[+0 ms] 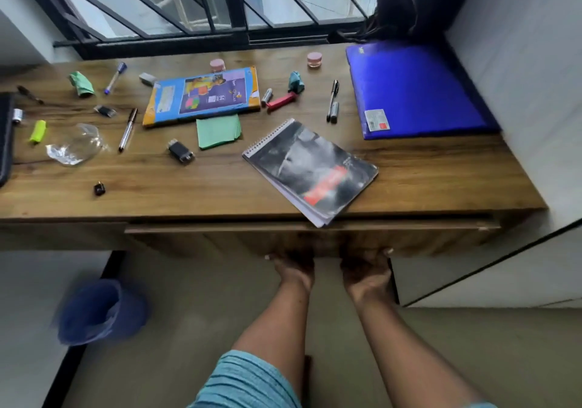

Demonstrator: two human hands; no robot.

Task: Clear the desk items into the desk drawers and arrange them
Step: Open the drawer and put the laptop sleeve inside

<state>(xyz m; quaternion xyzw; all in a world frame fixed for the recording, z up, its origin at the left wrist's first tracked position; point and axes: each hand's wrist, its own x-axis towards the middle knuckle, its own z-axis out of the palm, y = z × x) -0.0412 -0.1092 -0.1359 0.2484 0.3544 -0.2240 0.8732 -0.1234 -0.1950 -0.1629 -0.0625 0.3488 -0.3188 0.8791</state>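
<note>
The left hand (294, 270) and right hand (367, 270) sat side by side, each gripping the lower edge of the drawer front (425, 240), fingers curled under it out of sight. On the desk (434, 180) above lay a spiral notebook (310, 171) overhanging the front edge, a blue folder (415, 92) and scattered pens.

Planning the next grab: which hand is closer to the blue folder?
Right. The right hand grips the lower edge of the drawer front, below and left of the blue folder; the left hand grips the same edge further left.
</note>
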